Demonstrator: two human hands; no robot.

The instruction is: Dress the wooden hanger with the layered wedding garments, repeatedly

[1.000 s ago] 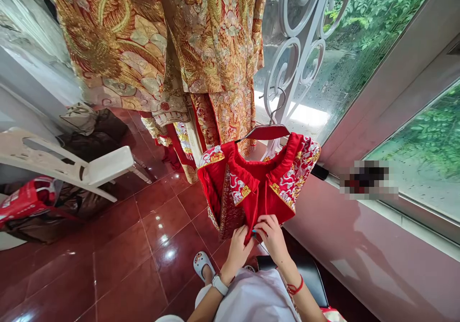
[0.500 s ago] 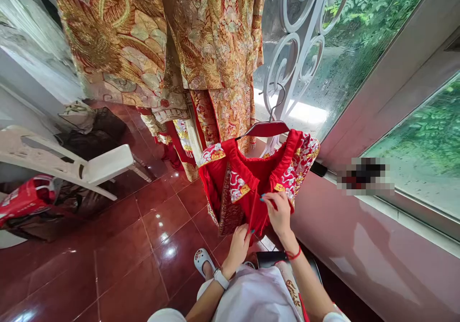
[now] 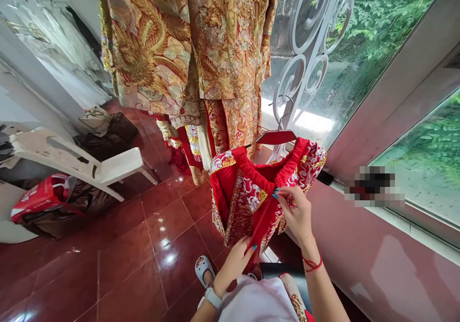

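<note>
A red embroidered skirt [image 3: 235,192] hangs on a red hanger [image 3: 276,136] hooked to the white window grille [image 3: 309,49]. My right hand [image 3: 296,211] pinches the skirt's waistband edge near its opening. Lower down, my left hand [image 3: 235,259] grips the red fabric along the same opening. My left wrist carries a white watch, my right wrist a red string. A gold and red embroidered robe [image 3: 190,44] hangs just behind the skirt.
A white plastic chair [image 3: 82,161] stands at the left, with a red bag [image 3: 43,195] and dark bags on the red tiled floor [image 3: 143,250]. A pink window ledge [image 3: 366,255] runs along the right. A black stool [image 3: 283,271] is beneath me.
My right hand rose from the skirt's lower opening to the waistband edge. My left hand stayed low on the fabric. The view shifted slightly right.
</note>
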